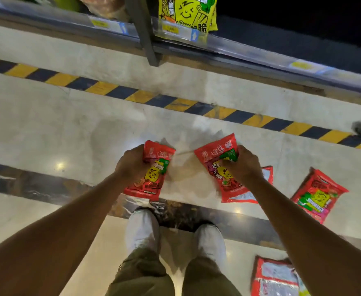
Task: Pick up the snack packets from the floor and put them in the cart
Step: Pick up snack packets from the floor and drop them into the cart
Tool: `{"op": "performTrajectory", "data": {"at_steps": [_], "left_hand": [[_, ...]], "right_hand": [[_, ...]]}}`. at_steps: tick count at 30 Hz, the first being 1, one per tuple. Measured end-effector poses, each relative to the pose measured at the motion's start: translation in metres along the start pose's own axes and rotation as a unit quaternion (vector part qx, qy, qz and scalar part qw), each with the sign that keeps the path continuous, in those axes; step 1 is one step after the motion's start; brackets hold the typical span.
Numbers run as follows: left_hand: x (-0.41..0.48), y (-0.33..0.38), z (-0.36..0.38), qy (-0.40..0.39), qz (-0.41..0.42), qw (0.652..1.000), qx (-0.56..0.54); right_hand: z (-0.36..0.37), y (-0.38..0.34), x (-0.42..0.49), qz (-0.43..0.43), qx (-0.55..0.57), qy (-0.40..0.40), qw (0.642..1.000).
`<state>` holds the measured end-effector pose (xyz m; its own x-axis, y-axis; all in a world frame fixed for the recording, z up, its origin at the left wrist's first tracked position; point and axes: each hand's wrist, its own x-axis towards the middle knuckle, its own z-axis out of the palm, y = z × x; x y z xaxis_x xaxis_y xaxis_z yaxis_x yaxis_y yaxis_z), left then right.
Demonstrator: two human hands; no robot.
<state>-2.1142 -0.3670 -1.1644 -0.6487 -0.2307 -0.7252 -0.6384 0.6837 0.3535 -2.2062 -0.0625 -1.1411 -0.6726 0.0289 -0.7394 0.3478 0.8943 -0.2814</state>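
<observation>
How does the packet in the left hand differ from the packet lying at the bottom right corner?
The left-hand packet is gripped by the left hand; the corner packet lies on the floor. The left-hand packet shows a yellow face; the corner packet shows a pale back. Both are red.

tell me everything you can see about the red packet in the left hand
The red packet is a glossy, crinkled plastic pouch with a yellow smiling cartoon face, a green patch, pale characters near its top and small print along its bottom edge. It faces up, top edge away from the person. The left hand grips its left side. Whether it is clear of the floor cannot be told. It sits apart from the other packet in the right hand.
</observation>
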Motion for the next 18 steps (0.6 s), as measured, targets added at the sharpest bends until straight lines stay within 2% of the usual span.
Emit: {"op": "performTrajectory", "data": {"at_steps": [4, 8, 12, 18], "left_hand": [[-0.057, 0.038, -0.062, 0.014, 0.004, 0.997, -0.078], [-0.142, 0.095, -0.145, -0.018, 0.01, 0.982, -0.186], [-0.251, 0.177, -0.239, -0.051, 0.083, 0.967, -0.237], [-0.417, 0.302, -0.363, -0.069, 0.201, 0.942, -0.261]], "right_hand": [[-0.05, -0.017, -0.08, 0.034, 0.119, 0.026, 0.992], [-0.122, -0.037, -0.18, 0.054, 0.243, 0.07, 0.966], [-0.215, -0.061, -0.301, 0.042, 0.358, 0.106, 0.927], [-0.363, -0.083, -0.502, 0.014, 0.463, 0.189, 0.866]]}}
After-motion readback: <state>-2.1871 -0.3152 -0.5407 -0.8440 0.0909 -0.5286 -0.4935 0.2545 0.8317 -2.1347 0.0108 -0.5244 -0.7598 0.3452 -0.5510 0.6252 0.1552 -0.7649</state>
